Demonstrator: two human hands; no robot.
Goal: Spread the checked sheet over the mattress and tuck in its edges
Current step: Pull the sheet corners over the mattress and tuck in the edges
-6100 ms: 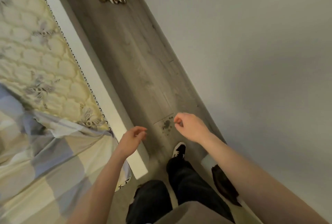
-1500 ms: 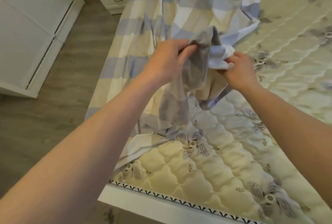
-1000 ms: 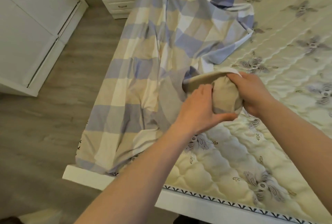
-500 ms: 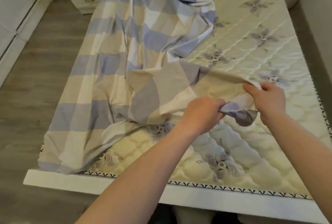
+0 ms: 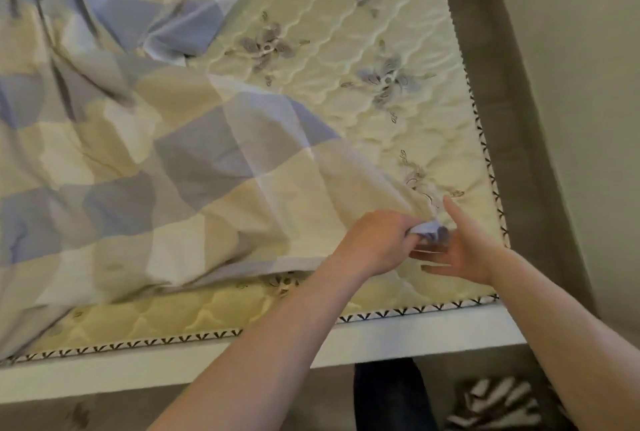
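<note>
The checked sheet [image 5: 180, 160], in blue, cream and white squares, lies wrinkled over the left and middle of the quilted cream mattress [image 5: 374, 50]. My left hand [image 5: 377, 243] is shut on a bunched corner of the sheet near the mattress's front right corner. My right hand [image 5: 457, 250] is just beside it with fingers spread, palm toward the corner, holding nothing. The right part of the mattress and a strip along its front edge are bare.
The white bed frame [image 5: 398, 337] runs along the front. A narrow strip of grey floor [image 5: 502, 91] separates the mattress's right side from a wall [image 5: 581, 84]. A zebra-striped slipper [image 5: 495, 403] and my dark trouser leg [image 5: 388, 392] are below the frame.
I have pulled the sheet's corner toward the front right corner of the mattress, spreading more of the sheet. My right hand has let go of the fabric and opened.
</note>
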